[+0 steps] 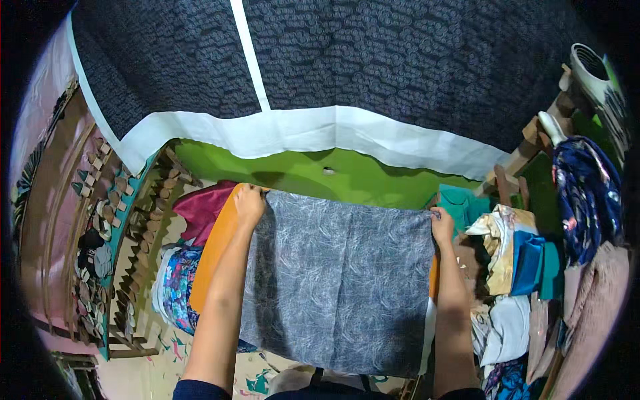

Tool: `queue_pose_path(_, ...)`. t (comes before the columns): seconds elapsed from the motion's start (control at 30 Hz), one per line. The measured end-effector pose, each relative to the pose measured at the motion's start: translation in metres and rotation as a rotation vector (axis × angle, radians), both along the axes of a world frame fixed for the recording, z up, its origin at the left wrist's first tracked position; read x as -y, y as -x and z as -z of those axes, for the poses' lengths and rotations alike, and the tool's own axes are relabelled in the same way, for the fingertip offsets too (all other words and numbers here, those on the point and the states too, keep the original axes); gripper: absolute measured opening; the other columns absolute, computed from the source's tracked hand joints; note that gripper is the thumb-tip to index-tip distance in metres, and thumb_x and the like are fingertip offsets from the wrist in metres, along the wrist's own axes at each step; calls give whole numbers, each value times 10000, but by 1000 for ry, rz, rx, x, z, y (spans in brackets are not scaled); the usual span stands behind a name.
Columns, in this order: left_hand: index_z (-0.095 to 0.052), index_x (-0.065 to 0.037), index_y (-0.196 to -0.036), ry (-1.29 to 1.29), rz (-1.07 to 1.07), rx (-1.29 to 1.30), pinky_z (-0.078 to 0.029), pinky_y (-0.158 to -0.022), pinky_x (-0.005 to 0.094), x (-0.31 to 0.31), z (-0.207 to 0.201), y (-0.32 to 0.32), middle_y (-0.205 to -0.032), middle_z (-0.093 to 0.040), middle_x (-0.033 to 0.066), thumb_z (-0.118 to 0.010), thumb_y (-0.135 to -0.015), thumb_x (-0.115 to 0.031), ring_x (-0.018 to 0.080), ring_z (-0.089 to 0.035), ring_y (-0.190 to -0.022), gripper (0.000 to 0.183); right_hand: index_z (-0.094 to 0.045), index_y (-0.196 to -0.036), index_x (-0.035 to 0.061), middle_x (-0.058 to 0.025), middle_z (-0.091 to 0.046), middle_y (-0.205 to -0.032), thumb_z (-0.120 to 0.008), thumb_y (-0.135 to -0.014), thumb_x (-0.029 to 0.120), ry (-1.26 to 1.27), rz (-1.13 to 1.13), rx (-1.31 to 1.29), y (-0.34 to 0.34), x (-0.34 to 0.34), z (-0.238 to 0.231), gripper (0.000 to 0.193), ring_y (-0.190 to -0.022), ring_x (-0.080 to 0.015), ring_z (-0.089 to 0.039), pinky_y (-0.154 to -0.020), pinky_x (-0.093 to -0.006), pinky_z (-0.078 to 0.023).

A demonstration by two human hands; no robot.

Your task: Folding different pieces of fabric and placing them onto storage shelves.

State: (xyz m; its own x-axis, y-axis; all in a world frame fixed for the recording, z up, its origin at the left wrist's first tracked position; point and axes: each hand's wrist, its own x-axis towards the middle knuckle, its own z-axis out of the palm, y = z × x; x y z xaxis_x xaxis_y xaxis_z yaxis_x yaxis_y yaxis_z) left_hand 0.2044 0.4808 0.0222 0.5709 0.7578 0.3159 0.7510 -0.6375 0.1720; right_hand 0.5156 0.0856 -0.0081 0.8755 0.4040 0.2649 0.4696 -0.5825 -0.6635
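Our left hand [250,205] and right hand [442,228] grasp the patterned grey cloth [340,280] by its upper corners, mid-frame, over an orange surface [215,250]; we judge this spreading, which next calls for even tension.

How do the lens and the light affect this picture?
In the head view, the brown rack bends near the left rim; corners go black; soft shadows darken parts of the grey cloth; left hand and right hand show no strong blur.
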Motion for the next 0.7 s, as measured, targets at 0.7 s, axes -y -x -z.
queue_pose_path(0.7,-331,-270,-1322,294,546,-224,-143,-979,605,288,74,59,-1413,-225,59,-411,-822,-487,268,-224,-1285,551,-439,-1254,114,-174,-336,-1332,-461,-838,298,494,-231,228,215,35,52,455,-1240,-352,-289,-997,-535,-199)
